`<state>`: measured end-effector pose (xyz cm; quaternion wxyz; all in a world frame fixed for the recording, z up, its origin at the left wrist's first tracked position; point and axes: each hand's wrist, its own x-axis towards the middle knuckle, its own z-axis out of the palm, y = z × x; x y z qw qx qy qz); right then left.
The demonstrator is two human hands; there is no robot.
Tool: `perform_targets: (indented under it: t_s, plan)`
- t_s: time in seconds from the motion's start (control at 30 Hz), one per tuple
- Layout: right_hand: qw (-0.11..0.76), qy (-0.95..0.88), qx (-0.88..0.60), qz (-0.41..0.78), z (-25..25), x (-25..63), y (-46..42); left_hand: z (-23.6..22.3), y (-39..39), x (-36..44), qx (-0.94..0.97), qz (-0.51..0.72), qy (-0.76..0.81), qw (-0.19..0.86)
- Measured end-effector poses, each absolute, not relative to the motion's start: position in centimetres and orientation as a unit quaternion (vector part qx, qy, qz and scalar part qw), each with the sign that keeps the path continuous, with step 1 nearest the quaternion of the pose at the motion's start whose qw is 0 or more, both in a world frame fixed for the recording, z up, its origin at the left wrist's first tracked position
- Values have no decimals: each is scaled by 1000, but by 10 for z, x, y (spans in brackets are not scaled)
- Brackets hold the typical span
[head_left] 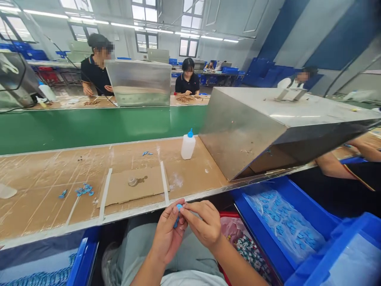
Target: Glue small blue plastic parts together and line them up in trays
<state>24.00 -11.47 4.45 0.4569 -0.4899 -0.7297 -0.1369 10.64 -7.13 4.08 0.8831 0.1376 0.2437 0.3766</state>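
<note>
Above my lap, just off the table's front edge, my left hand (169,232) is closed around a small blue plastic piece (179,207). Its rounded top shows between the fingertips, and more blue appears lower in the palm. The fingers of my right hand (205,224) pinch together at the top of that same piece; whether something tiny sits between them is hidden. On the table to the left lie a small pile of similar blue pieces (85,189) and a single one (62,194). A taped cardboard sheet (119,192) bears a small clear cap (132,181).
A white squeeze bottle (188,147) with a blue tip stands near a large metal hood (244,131). Blue bins (315,202) with bagged blue pieces are at right, another blue bin (86,254) at lower left. A co-worker's arm (336,165) is at right; others sit across.
</note>
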Motion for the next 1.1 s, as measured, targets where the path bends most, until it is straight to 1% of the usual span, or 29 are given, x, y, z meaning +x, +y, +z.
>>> perform_targets:
  t_s: [0.23,0.47,0.53,0.63,0.7,0.77,0.8,0.87,0.97,1.03,1.1]
  plan:
    - [454,-729,-495,-134,40,229,-105,36,-67,94,136,437,273,846]
    - [423,-783,-444,-106,43,217,-85,31,-65,75,116,481,288,820]
    - [414,-806,-417,-80,46,212,-78,29,-65,68,92,503,297,807]
    - [420,-820,-387,-8,52,211,-56,27,-63,56,55,547,315,774]
    - [443,-792,-420,35,52,218,-23,24,-62,48,37,572,329,750]
    - [442,-738,-507,53,46,227,25,20,-62,39,22,591,344,730]
    - [427,-708,-560,54,40,232,53,19,-63,36,15,597,350,722]
    - [357,-679,-637,73,26,239,108,16,-66,29,3,607,360,709]
    - [252,-666,-697,83,7,240,167,15,-70,22,-10,618,368,695]
    - [222,-668,-705,87,-1,235,184,16,-71,18,-20,626,370,686]
    - [219,-682,-692,88,-5,229,192,17,-70,15,-28,635,369,678]
